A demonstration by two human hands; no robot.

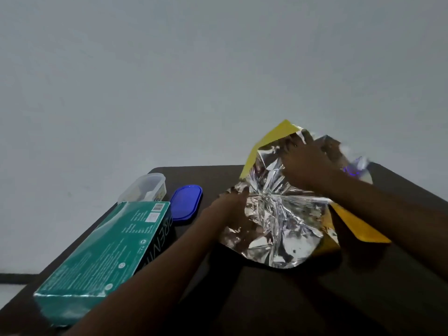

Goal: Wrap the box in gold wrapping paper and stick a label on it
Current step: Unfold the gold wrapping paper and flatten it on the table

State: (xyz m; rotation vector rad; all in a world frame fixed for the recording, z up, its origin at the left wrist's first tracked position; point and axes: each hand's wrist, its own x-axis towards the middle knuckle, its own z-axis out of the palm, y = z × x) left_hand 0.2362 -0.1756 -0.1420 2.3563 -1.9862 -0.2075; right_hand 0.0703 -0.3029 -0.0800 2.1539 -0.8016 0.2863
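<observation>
A plain pale wall filled the upper half of the view, and below it a dark table (278,299) held everything you were working with. The wrapping paper (274,214) lay crumpled near the table's far edge, its silver underside turned up and its gold face showing only at the folded corners. Take that sheet as your landmark.

Your left hand (232,214) sat at the sheet's left edge, fingers curled into the foil and gripping it. Your right hand (308,163) was at the sheet's far side, raised above the table, its fingers closed on the lifted edge of the paper; motion blur smeared the fingertips, so the exact pinch was hard to read. A small blurred object with a purple tint (356,169) showed just right of that hand, too smeared to name.

The box (106,258), teal with a dark printed side, lay flat to the left of the sheet, well apart from it and unwrapped, with your left forearm crossing its near corner. Between the box's far end and the sheet lay a blue lid (186,204). A clear plastic tub (143,187) stood just left of the lid.
</observation>
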